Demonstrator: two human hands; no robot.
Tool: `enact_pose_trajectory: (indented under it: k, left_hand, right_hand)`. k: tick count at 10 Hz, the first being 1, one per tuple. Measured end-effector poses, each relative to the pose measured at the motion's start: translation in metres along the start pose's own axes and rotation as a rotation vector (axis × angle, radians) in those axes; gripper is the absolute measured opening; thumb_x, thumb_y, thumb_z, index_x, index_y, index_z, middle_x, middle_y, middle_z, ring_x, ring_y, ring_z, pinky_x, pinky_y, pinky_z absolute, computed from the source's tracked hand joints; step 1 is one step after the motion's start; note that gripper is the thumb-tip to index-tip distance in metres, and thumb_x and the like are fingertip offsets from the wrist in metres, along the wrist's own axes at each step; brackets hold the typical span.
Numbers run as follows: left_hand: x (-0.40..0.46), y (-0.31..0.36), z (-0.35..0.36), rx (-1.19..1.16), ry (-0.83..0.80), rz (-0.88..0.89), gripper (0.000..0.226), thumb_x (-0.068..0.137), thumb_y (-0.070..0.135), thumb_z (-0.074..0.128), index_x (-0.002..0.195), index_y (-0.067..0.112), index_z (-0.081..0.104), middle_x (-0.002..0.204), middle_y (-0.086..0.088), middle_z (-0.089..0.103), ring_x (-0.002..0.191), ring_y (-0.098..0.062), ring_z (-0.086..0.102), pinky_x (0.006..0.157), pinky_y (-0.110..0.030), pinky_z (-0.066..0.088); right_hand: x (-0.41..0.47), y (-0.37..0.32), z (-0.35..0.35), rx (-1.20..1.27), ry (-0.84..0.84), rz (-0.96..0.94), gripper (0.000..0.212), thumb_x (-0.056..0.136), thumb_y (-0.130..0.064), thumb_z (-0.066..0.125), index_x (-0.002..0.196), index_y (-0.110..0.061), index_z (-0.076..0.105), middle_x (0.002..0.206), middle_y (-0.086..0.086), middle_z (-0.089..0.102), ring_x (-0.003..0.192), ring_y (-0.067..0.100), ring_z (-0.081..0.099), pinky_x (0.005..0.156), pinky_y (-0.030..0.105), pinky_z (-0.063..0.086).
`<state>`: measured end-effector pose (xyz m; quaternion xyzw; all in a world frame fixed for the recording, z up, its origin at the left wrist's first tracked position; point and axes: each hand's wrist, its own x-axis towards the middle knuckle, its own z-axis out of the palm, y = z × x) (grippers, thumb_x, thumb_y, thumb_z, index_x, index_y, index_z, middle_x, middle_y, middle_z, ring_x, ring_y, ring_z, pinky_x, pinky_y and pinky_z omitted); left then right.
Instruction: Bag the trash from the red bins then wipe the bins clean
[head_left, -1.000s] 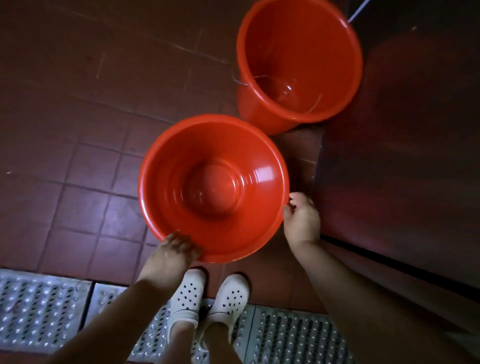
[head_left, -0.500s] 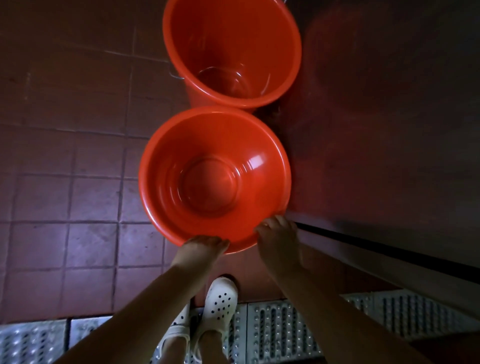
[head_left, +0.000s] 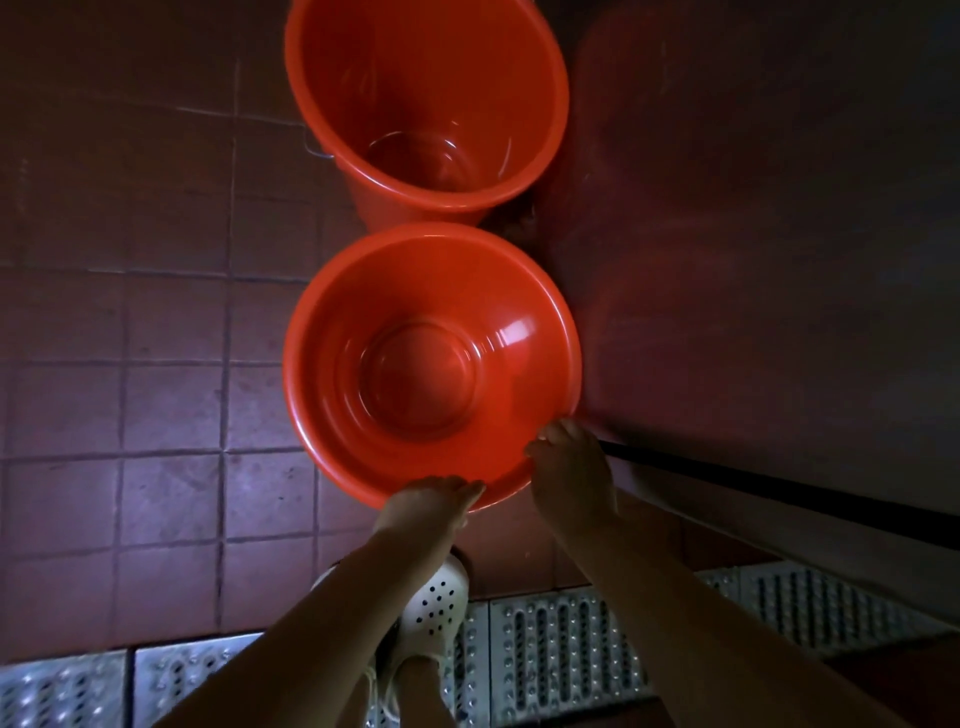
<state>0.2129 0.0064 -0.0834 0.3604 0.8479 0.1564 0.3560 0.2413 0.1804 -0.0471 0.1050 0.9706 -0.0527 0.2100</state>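
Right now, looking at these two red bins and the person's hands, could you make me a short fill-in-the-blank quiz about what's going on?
1. Both hands, left hand and right hand, hold the near bin by its ____.
2. The far bin stands on the ____ floor.
3. Neither bin holds any visible ____.
4. The shoe below the left hand is ____ in colour.

Missing words: rim; tiled; trash; white
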Motion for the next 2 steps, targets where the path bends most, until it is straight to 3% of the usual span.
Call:
enact_pose_trajectory:
  k: [2]
  left_hand:
    - [-0.021,0.0,-0.064,0.144,-0.01,-0.053,0.04,0.091,0.024,0.046,0.131,0.026,0.044,0.124,-0.001,0.055,0.111,-0.025,0.054,0.092,-0.035,0.045]
  right_hand:
    - [-0.016,-0.022,-0.049,0.05,0.09,-0.031,0.017,0.059,-0.003,0.075,0.072,-0.012,0.07,0.08,0.006,0.068,0.079,0.03,0.064,0.071,0.036,0.049]
